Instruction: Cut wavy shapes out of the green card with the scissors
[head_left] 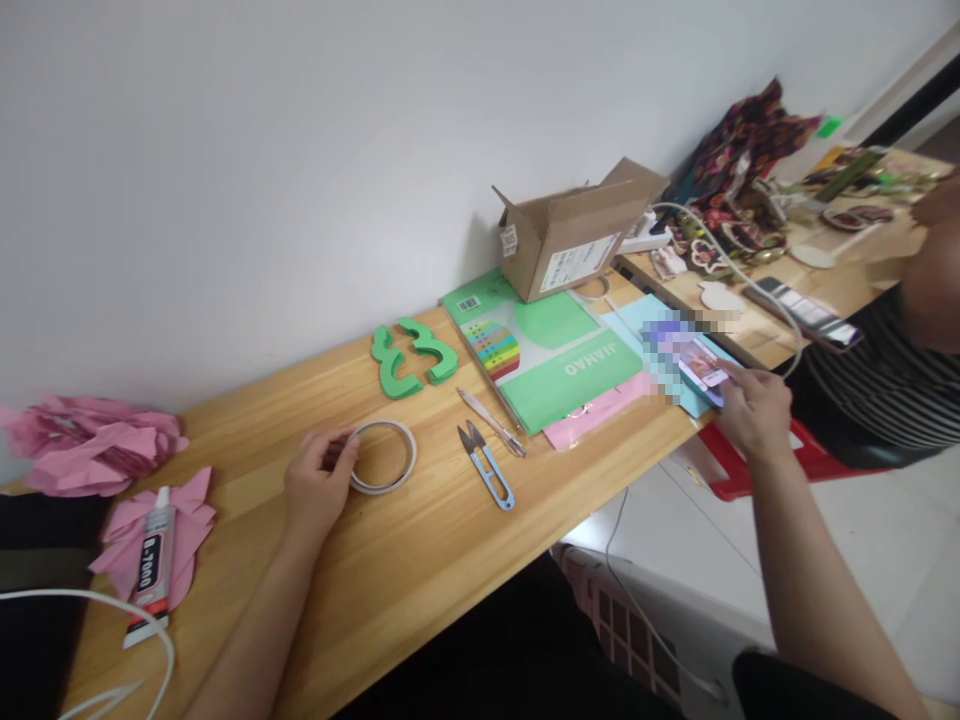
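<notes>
My left hand (322, 475) rests on the wooden table, thumb and fingers closed on the left edge of a roll of tape (412, 455). On the right, my right hand (756, 405) reaches to a phone (701, 362) with a lit screen, lying on light-blue paper (634, 318). A finger is at the screen; the other fingers are partly hidden. Between the hands lie blue-handled thread snips (491, 478) and a pen (491, 420). Behind them are green curved paper cutouts (442, 355) and a green pack of paper (536, 360).
An open cardboard box (562, 235) stands on the green pack. At left, a glue tube (154, 570) lies on pink folded paper (199, 515), near a crumpled pink bundle (97, 445). A person in a striped top (892, 390) sits at right by a cluttered table (810, 285). A white cable (739, 262) crosses there.
</notes>
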